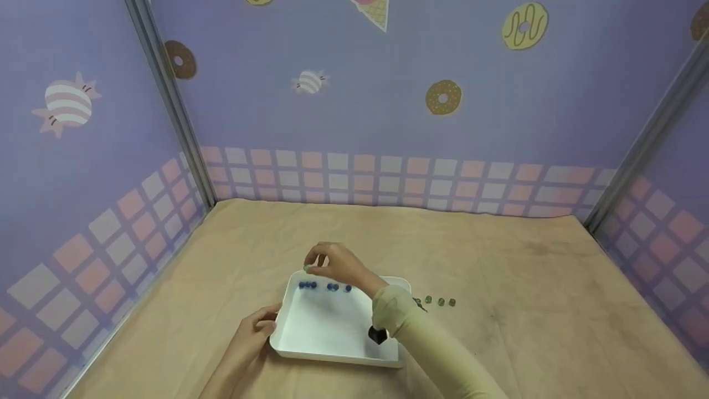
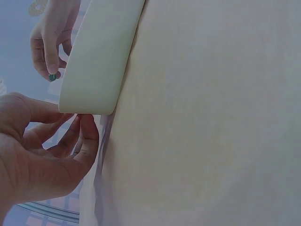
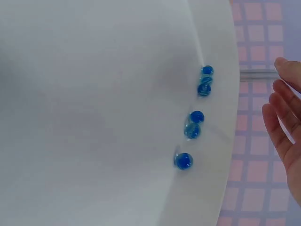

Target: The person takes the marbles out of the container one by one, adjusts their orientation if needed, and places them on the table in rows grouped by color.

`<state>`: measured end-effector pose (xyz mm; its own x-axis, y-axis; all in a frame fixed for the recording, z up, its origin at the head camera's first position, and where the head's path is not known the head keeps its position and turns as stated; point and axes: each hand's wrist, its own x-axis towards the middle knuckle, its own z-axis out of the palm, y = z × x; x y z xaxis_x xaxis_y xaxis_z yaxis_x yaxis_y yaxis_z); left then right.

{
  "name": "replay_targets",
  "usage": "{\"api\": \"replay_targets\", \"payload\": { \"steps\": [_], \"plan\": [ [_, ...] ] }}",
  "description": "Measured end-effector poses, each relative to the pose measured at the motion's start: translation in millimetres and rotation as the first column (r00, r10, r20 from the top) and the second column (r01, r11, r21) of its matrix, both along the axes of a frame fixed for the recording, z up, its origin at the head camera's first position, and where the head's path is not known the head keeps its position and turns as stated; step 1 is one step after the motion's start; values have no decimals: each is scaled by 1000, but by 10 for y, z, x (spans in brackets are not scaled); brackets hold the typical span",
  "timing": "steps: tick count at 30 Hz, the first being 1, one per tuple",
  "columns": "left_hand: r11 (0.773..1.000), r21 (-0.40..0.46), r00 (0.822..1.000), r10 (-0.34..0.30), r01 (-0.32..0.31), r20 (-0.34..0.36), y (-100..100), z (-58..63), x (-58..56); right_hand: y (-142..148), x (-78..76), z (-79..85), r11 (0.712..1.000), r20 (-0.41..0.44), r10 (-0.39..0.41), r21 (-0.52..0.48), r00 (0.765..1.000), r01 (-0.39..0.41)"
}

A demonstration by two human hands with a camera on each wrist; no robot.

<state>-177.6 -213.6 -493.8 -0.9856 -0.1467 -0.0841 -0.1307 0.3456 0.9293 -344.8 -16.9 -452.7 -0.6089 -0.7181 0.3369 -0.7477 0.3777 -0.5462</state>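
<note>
My left hand (image 1: 256, 335) grips the left wall of a white tray (image 1: 332, 331), its fingertips against the tray's edge in the left wrist view. Over the far left rim, my right hand (image 1: 336, 261) pinches a green marble (image 2: 52, 76) between thumb and fingertip. Inside the tray, along its far side, blue marbles (image 3: 184, 161) lie in a broken row: three together, then a pair, then a single one. In the right wrist view my right hand (image 3: 289, 113) shows beyond the tray's rim, the marble hidden there.
Several green marbles (image 1: 441, 302) lie in a line on the tan cloth (image 1: 532, 327), just right of the tray. A dark object (image 1: 378, 334) shows under my right wrist, overlapping the tray. Patterned walls (image 1: 354, 172) with metal corner posts (image 1: 177, 105) enclose the table.
</note>
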Motion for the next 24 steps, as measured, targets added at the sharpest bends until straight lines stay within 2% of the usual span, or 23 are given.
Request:
{"api": "replay_targets", "payload": {
  "steps": [7,14,19,24],
  "plan": [
    [1000,-4,1000,-9,9,0,6,-18,-5,340,7,80,987,48,-39,-154,998,46],
    [999,-39,1000,-5,5,7,-20,-12,-14,774,60,102,959,110,-125,-241,986,149],
    [999,-32,1000,-18,19,15,-32,9,2,1020,88,156,938,147,-154,-289,977,191],
    [999,-33,1000,-17,18,17,-24,1,-16,1192,298,347,922,161,-200,-302,967,241]
  ]
}}
